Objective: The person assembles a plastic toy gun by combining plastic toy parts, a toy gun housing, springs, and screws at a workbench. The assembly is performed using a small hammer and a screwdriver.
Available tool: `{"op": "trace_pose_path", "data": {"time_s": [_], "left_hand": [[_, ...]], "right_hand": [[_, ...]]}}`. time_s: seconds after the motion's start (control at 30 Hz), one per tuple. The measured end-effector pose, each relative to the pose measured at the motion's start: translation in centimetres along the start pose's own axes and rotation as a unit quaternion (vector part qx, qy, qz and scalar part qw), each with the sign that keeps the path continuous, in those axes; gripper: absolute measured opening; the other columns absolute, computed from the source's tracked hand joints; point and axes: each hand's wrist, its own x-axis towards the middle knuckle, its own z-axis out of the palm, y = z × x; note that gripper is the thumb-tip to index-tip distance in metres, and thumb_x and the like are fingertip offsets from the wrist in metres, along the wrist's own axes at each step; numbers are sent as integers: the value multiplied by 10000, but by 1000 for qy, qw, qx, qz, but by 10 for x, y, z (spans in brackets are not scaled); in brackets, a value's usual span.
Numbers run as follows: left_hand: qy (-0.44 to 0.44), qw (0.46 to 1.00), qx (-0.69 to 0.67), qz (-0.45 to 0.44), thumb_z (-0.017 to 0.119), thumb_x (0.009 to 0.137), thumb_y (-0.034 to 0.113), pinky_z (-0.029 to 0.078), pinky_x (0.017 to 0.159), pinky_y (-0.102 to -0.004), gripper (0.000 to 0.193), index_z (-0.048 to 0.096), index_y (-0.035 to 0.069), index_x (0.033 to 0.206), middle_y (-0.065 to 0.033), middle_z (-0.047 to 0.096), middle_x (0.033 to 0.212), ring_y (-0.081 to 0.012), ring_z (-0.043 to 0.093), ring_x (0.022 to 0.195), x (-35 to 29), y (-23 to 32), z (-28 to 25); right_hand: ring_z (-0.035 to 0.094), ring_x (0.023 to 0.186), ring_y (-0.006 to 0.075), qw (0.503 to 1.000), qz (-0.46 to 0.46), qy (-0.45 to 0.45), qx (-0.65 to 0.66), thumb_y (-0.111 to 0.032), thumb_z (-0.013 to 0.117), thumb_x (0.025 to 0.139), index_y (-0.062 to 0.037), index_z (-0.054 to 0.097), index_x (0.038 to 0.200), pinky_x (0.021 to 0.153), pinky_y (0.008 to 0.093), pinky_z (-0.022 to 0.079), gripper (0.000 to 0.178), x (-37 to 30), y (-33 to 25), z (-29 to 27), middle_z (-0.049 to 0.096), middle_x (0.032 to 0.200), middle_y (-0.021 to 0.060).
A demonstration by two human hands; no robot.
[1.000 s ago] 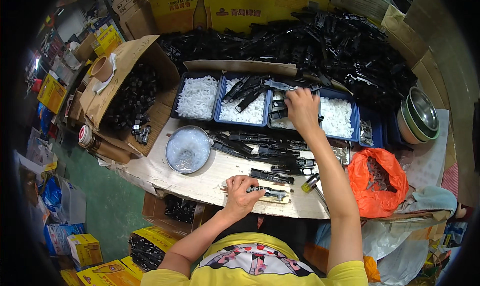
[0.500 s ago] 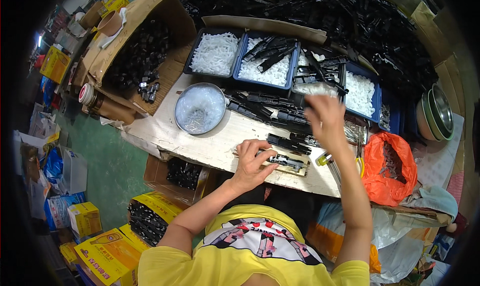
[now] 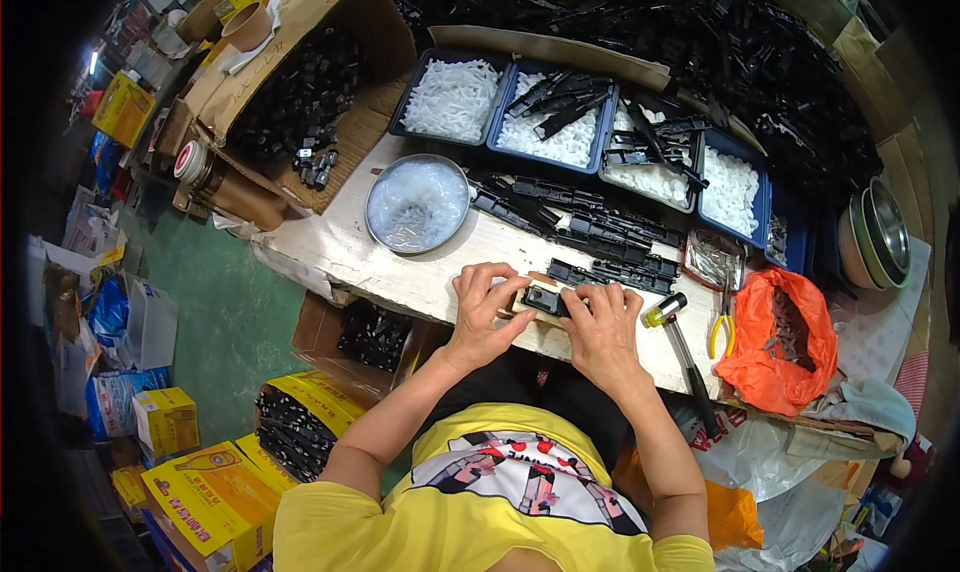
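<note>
A black plastic part [image 3: 544, 299] lies on a small pale block [image 3: 519, 299] near the front edge of the table, between my hands. My left hand [image 3: 487, 314] has its thumb and fingers curled around the left end of the block and the part. From the right, the fingers of my right hand [image 3: 604, 330] press on the other end of the black part. Just beyond them lie rows of long black plastic parts [image 3: 600, 234]. A hammer [image 3: 684, 350] with a yellow-tipped head rests right of my right hand. The underside of the held part is hidden.
Blue trays of white plastic pieces [image 3: 450, 94] stand at the back, some with black parts on top. A metal bowl [image 3: 418, 251] sits left of the rows. Yellow-handled pliers [image 3: 722, 334] and an orange bag [image 3: 812, 367] lie right. A cardboard box [image 3: 375, 32] stands back left.
My right hand has come down from the trays to the block. A black part now covers the metal-looking mechanism seen there before. The hammer and pliers are no longer hidden by my arm.
</note>
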Motion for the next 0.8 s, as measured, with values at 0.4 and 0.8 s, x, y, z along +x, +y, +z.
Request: {"op": "trace_pose_path", "data": {"time_s": [0.4,0.8], "left_hand": [[-41,999,1,22,710,646,150,280,789,-345,326,619,102,955,-18,520,971,-202,424,943,6,-5,0],[-139,989,-2,46,708,660,154,276,793,-347,331,607,105,972,-14,535,967,-198,436,941,27,6,-12]], "right_hand": [[446,877,245,998,-22,-1,-56,-49,666,652,-62,552,1015,779,416,293,380,5,0,12,495,930,60],[470,895,228,996,32,73,46,-79,622,740,-80,572,1018,787,390,302,282,-8,22,-7,522,952,57]]}}
